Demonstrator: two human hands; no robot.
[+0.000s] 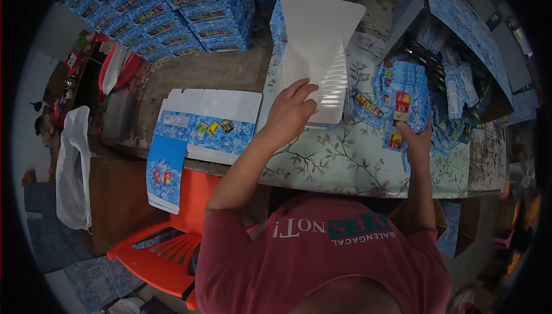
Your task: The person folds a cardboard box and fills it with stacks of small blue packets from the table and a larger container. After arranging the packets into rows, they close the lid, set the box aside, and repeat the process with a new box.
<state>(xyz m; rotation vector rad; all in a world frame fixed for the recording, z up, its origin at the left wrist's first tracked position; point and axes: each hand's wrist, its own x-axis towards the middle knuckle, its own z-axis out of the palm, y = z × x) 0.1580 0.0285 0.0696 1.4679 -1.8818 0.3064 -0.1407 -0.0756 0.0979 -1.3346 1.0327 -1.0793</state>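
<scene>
My left hand (293, 113) rests with its fingers apart on the lower left part of a white, flared card or open box flap (313, 43). A blue box (278, 26) shows behind and beside it. At the right, my right hand (415, 138) has its fingers around the lower end of a stack of blue printed packets (406, 98). More blue packets (368, 106) lie against that stack, and others spill from a large tipped blue carton (466, 26). What lies under my left palm is hidden.
Stacked blue boxes (190, 9) rise at the back left. Flattened printed cartons (210, 124) overlap the table's front edge, above an orange chair (167, 256). A floral cloth (345, 164) covers the table's right part. A white bag (75, 170) hangs at the far left.
</scene>
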